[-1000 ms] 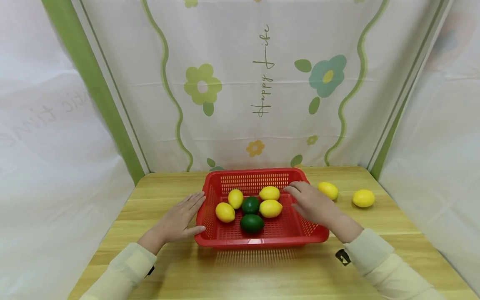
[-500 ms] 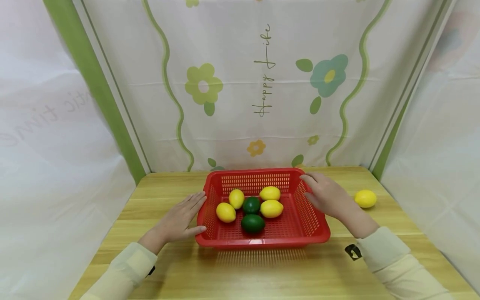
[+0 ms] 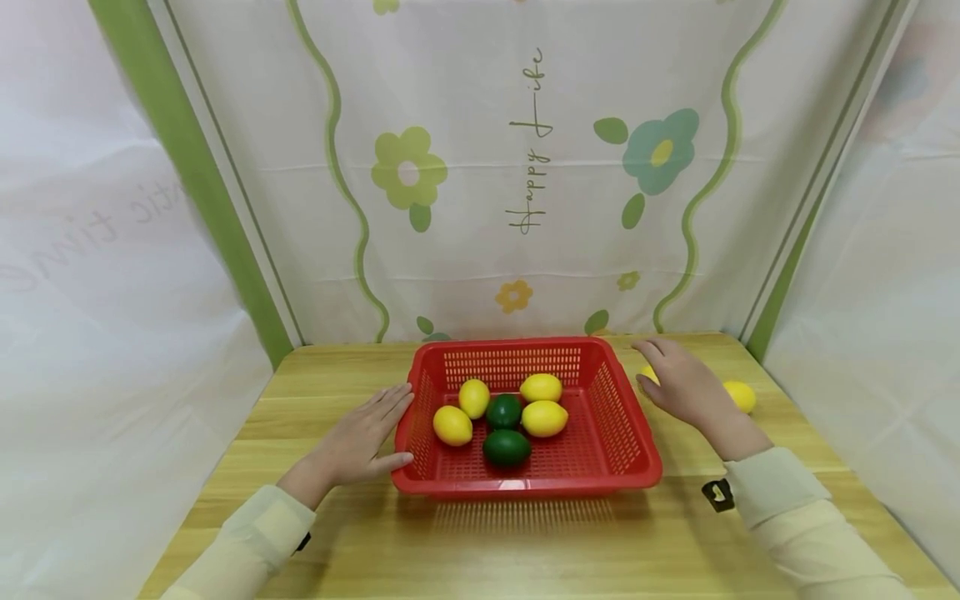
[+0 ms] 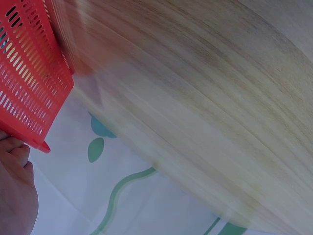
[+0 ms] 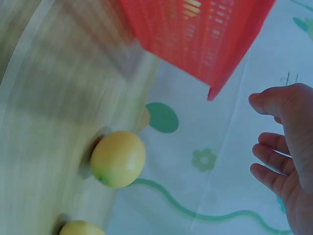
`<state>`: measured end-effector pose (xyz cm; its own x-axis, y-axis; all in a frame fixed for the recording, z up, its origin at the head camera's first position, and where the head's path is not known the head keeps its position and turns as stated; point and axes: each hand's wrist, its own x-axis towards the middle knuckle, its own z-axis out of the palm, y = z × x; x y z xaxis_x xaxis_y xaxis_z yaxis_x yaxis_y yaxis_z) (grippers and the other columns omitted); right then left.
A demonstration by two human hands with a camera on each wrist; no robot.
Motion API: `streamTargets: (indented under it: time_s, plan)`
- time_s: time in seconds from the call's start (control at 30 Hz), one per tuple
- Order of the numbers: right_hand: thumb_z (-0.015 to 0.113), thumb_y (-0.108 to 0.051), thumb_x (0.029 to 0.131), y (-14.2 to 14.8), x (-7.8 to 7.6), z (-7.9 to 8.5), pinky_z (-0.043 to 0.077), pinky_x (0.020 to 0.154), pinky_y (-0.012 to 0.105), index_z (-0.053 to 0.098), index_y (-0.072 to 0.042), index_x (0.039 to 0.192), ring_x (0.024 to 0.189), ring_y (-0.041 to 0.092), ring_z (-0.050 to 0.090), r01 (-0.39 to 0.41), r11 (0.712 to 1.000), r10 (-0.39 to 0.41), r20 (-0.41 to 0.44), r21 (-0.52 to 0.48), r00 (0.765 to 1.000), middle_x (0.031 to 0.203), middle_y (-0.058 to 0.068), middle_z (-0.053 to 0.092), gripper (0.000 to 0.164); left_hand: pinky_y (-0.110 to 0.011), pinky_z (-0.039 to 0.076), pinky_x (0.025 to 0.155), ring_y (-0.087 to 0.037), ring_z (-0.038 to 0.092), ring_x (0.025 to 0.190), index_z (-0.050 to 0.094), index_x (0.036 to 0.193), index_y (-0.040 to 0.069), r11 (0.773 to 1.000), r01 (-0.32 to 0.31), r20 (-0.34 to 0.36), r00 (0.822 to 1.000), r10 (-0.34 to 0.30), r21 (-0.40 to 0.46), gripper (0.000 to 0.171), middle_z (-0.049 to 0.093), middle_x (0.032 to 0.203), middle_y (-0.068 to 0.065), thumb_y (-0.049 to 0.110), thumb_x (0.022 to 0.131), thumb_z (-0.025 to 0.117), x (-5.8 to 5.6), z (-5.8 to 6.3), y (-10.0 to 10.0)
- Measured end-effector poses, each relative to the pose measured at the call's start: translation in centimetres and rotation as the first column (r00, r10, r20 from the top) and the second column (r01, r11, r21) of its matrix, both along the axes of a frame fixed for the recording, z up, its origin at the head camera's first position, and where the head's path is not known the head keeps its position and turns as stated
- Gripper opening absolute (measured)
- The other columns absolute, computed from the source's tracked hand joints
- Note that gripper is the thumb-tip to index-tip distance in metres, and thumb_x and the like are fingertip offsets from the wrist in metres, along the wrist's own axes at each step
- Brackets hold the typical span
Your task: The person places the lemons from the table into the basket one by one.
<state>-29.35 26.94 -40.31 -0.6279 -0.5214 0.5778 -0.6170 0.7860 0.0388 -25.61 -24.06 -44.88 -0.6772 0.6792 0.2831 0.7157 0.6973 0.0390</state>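
Observation:
A red plastic basket [image 3: 525, 485] stands on the table. Inside it lie several yellow lemons [image 3: 544, 418] and two dark green fruits [image 3: 506, 448], which look like avocados or limes. My left hand [image 3: 352, 442] rests with extended fingers on the basket's left rim; in the left wrist view the fingers touch that rim. Just beyond the right rim, my right hand [image 3: 688, 390] hovers with loosely bent fingers and nothing in its grasp. A lemon [image 5: 118, 159] on the table sits near it, mostly hidden by the hand in the head view. Farther right is another lemon [image 3: 741, 397].
The wooden table [image 3: 345, 542] carries the basket at its middle. A white printed curtain [image 3: 465, 250] hangs behind the table's back edge. More white sheeting [image 3: 862, 333] closes in the right side, and the left side has the same.
My right hand has moved right, from over the basket's inside to past its right rim, above the loose lemons. The left hand and the fruit have stayed put.

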Motion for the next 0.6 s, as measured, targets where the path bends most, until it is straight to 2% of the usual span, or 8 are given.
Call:
streamTargets:
  time_s: [0.3, 0.6]
  plan:
    - [0.078, 0.001, 0.075, 2.0, -1.4, -1.5, 0.05, 0.081, 0.056, 0.054, 0.009, 0.12, 0.099, 0.045, 0.058, 0.087, 0.996, -0.087, 0.066, 0.0, 0.994, 0.109, 0.027, 0.06, 0.052, -0.047, 0.023, 0.115, -0.03, 0.024, 0.143, 0.032, 0.148, -0.005, 1.0, 0.008, -0.012, 1.0, -0.008, -0.003, 0.083, 0.028, 0.155, -0.018, 0.046, 0.09, 0.062, -0.2, -0.1, -0.1]
    - [0.074, -0.003, 0.08, 2.7, -2.7, -2.5, 0.047, 0.086, 0.06, 0.052, 0.01, 0.123, 0.104, 0.048, 0.054, 0.167, 0.986, -0.167, 0.201, 0.016, 0.965, 0.112, 0.031, 0.057, 0.05, -0.047, 0.023, 0.114, -0.03, 0.024, 0.143, 0.032, 0.149, -0.004, 1.0, 0.006, -0.01, 1.0, -0.006, 0.001, 0.084, 0.028, 0.156, -0.018, 0.047, 0.089, 0.063, -0.1, -0.2, -0.2]
